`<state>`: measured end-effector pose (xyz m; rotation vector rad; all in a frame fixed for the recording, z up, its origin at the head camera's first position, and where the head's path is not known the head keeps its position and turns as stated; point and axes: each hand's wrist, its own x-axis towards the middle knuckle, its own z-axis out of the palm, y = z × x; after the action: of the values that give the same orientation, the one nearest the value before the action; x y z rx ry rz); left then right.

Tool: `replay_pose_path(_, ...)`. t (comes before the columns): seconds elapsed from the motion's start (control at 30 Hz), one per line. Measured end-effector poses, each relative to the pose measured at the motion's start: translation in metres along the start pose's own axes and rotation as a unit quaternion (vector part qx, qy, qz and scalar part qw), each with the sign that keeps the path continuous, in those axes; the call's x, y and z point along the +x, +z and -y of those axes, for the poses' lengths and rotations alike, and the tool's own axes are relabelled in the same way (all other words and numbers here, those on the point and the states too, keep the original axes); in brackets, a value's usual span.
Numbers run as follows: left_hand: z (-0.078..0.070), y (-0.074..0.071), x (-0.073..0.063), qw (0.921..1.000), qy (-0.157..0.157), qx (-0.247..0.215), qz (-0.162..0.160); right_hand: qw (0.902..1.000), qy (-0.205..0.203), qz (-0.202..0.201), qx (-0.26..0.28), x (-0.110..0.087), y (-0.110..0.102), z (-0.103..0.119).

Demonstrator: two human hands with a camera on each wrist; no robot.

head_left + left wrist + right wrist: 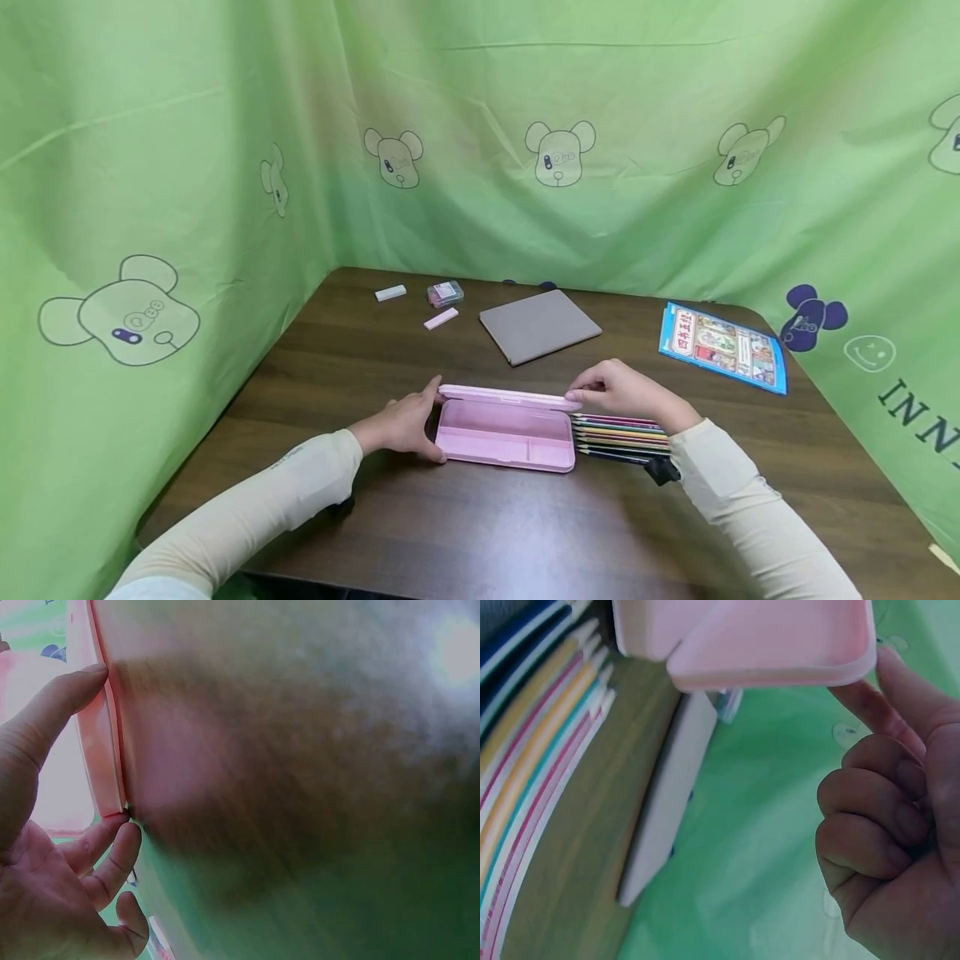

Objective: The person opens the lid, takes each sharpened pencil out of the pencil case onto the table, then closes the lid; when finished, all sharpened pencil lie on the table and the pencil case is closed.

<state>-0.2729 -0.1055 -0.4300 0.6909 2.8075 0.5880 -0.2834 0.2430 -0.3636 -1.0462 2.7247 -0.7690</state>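
Observation:
A pink pencil case (504,461) sits on the table with its hinged lid (510,397) raised. Inside, the tray shows bare pink compartments. My left hand (405,423) spans the case's left end, thumb at the front and fingers toward the back; the left wrist view shows the thumb pressed on the case's edge (101,750). The right hand (621,388) pinches the lid's right corner between thumb and index finger, its other fingers curled in, as the right wrist view shows. Beneath the right forearm lie several coloured pencils (618,435), side by side, right of the case.
Behind the case lies a grey notebook-like slab (540,325). A small clear box (446,293), a white bar (390,293) and a pink bar (441,318) lie at the back left. At the back right is a blue-edged booklet (722,346). Green curtains (465,225) border the table.

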Motion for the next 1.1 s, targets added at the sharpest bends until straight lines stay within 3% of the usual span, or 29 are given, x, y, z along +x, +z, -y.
replay_pose_path(0.2, 0.0, 0.001, -0.002, 0.9998, -0.01, -0.017, -0.002, 0.9998, -0.003, 0.018, -0.012, 0.003, 0.016, 0.001)
replay_pose_path(0.4, -0.001, -0.001, -0.007, 0.9996, -0.001, -0.028, 0.008, 0.9975, -0.035, -0.001, -0.061, 0.002, 0.034, 0.001)
replay_pose_path(0.6, -0.009, -0.012, -0.005, 0.9987, 0.048, -0.016, 0.009, 0.9957, -0.045, 0.0, -0.081, 0.003, 0.045, 0.003)
replay_pose_path(0.8, -0.024, -0.014, 0.002, 0.9925, 0.113, 0.024, 0.04, 0.9963, -0.027, 0.02, -0.079, 0.003, 0.053, 0.006)
replay_pose_path(1.1, -0.03, -0.007, 0.011, 0.9865, 0.145, 0.053, 0.054, 0.9959, -0.018, 0.035, -0.081, 0.002, 0.058, 0.008)
